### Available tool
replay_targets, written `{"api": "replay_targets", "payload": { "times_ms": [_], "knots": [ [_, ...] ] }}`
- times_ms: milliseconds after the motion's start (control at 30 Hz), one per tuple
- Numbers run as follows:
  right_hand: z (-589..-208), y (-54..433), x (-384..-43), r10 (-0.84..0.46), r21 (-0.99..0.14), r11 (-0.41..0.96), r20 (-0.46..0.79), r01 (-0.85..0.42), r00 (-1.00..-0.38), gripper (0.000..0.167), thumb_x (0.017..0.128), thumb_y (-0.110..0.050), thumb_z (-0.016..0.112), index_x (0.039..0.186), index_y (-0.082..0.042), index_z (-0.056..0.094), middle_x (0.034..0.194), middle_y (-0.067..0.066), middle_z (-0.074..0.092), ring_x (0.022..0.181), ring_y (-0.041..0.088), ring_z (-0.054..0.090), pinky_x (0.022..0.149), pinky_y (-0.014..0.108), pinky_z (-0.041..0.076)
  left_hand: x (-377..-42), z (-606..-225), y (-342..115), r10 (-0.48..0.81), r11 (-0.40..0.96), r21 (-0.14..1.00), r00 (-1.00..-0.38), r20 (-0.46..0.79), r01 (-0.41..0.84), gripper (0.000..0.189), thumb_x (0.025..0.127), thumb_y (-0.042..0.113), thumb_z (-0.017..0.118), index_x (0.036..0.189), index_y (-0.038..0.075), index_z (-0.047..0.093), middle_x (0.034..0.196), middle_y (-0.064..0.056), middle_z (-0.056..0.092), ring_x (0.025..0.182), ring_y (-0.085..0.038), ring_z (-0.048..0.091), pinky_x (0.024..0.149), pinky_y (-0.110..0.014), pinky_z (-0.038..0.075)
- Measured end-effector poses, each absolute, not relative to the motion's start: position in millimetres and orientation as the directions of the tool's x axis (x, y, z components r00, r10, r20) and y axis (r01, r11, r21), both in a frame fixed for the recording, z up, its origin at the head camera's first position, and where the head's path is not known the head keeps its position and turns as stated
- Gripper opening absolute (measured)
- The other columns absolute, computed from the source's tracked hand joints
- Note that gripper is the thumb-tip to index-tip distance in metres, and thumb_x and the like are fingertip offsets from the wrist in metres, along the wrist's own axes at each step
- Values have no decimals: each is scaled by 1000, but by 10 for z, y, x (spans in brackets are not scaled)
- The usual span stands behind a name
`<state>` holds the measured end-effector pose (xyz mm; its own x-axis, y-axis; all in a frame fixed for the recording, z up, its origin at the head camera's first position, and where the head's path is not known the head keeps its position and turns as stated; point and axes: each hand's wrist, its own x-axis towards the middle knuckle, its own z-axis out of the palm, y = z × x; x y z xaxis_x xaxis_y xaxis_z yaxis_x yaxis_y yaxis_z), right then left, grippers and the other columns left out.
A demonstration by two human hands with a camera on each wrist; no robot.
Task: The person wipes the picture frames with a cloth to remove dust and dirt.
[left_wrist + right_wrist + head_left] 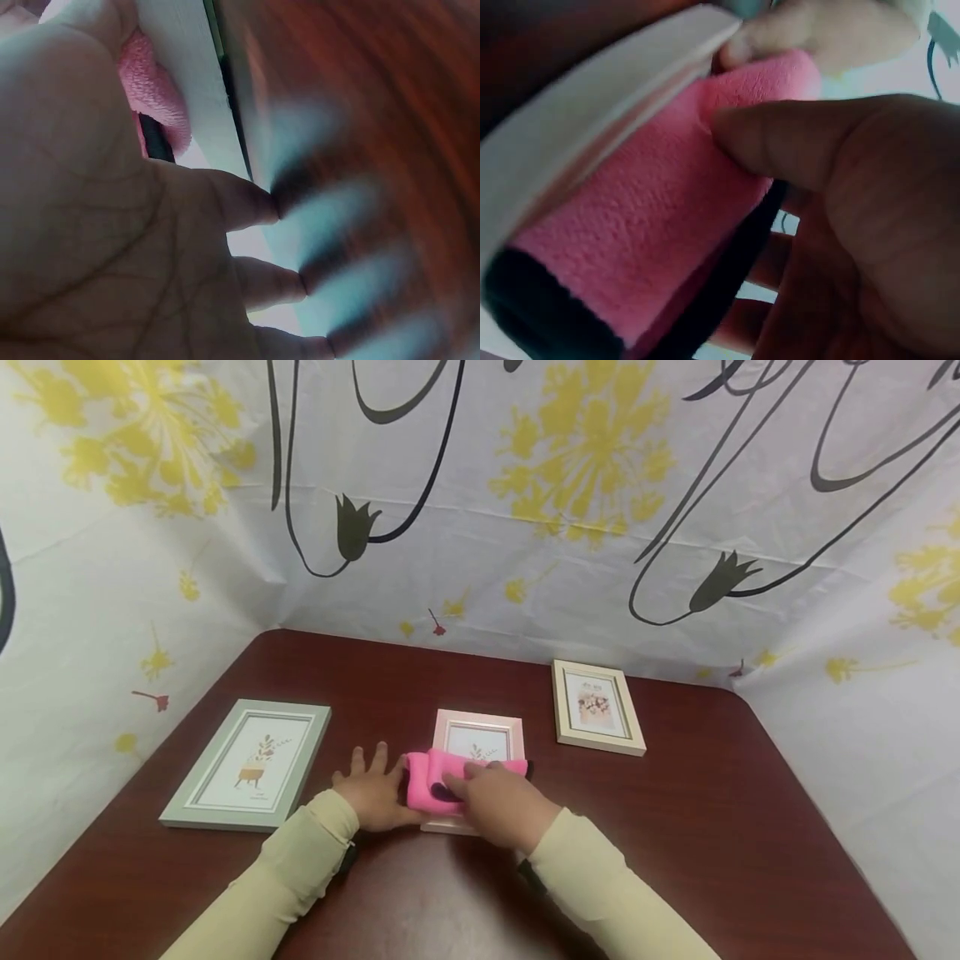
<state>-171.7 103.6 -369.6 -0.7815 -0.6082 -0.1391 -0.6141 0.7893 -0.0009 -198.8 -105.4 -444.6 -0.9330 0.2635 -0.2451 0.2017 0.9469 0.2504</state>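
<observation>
A pink picture frame (480, 718) lies face up near the middle of the table, its picture partly hidden by a folded pink cloth (420, 787) with black edging. My right hand (512, 807) holds the cloth against the frame; in the right wrist view the thumb presses on the cloth's fuzzy pink side (645, 195), fingers behind it. Beside the frame's left edge, my left hand (372, 793) is spread, its fingers on the tabletop and thumb along the frame's lower left. The left wrist view has its palm (97, 202) close up, next to the frame's pale side (195, 75).
A larger pale green picture frame (311, 760) lies on the left of the dark red table (675, 852). Toward the back right is a cream frame (637, 727). White cloth walls (450, 552) with flower patterns stand behind and at both sides.
</observation>
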Motion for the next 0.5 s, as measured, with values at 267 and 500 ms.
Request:
{"api": "replay_targets", "payload": {
  "times_ms": [267, 500],
  "knots": [
    [-3757, 967, -1808, -582, 134, 802, -40, -582, -812, 51, 92, -14, 71, 141, -22, 59, 116, 11, 66, 97, 30, 64, 72, 42, 59, -1882, -4203, -1026, 265, 941, 282, -927, -267, 187, 109, 74, 81, 59, 151, 6, 40, 156, -32, 25, 136, -65, 18, 92, -80, 29],
    [-3845, 990, -2312, -471, 100, 874, -62, -475, -880, 60, 88, -21, 76, 144, -25, 55, 123, 10, 65, 104, 31, 62, 84, 45, 56, -1809, -4102, -998, 267, 945, 265, -921, -284, 192, 101, 81, 74, 58, 151, 4, 40, 155, -32, 25, 135, -64, 21, 94, -78, 31]
  ]
}}
